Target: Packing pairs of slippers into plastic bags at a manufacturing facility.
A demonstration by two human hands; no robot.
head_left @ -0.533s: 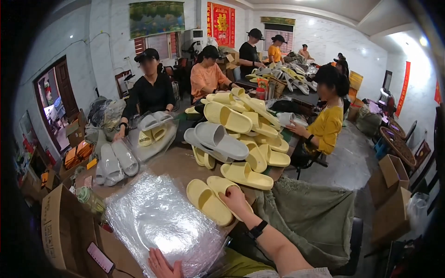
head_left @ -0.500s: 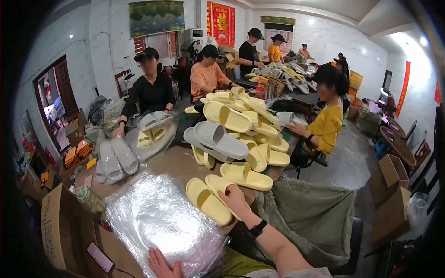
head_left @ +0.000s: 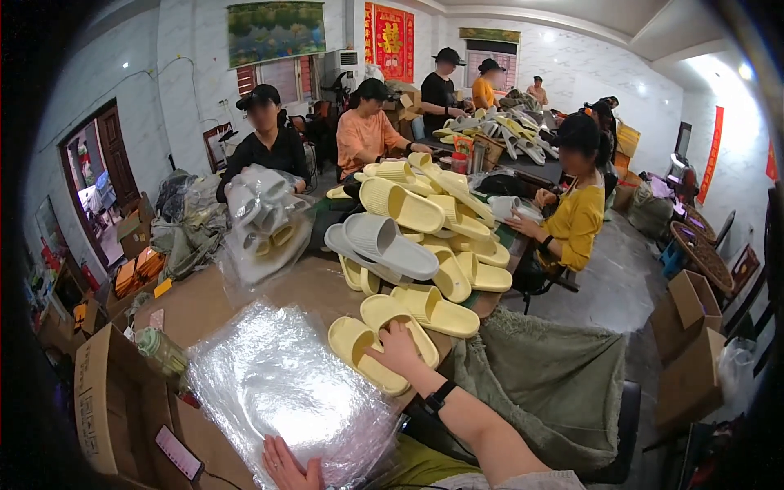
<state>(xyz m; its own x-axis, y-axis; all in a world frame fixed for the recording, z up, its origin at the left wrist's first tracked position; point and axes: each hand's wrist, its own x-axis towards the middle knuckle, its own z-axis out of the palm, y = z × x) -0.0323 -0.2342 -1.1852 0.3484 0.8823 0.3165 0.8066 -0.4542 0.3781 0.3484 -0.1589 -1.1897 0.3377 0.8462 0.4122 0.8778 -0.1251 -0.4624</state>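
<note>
1. Brown tabletop [head_left: 309, 290] is extending beneath and beyond the fingers.
2. Left hand [head_left: 287, 467] is resting flat on the clear film stack [head_left: 294, 376]; fingers are lying close together, thumb apart. Phone [head_left: 178, 453] is lying left of these fingers.
3. Right hand [head_left: 400, 353] is spreading over a yellow pair: fingers are touching the right slipper [head_left: 421, 336], thumb is pointing across the left slipper [head_left: 354, 349]. Whether they are gripping, cannot tell.
4. Change: compared with half a second ago, the right slipper is sitting farther forward and the right hand farther left. Judgement: positioning is under way; the pair is lying staggered.
5. Obstruction: loose yellow slipper [head_left: 445, 314] is lying just beyond the right fingertips, probably limiting forward travel.
6. Farther beyond the fingers, grey slippers [head_left: 380, 245] are resting against the yellow slipper pile [head_left: 400, 204].
7. Beyond, left of the right fingers, a co-worker in black [head_left: 269, 151] is now raising bagged slippers [head_left: 269, 208].
</note>
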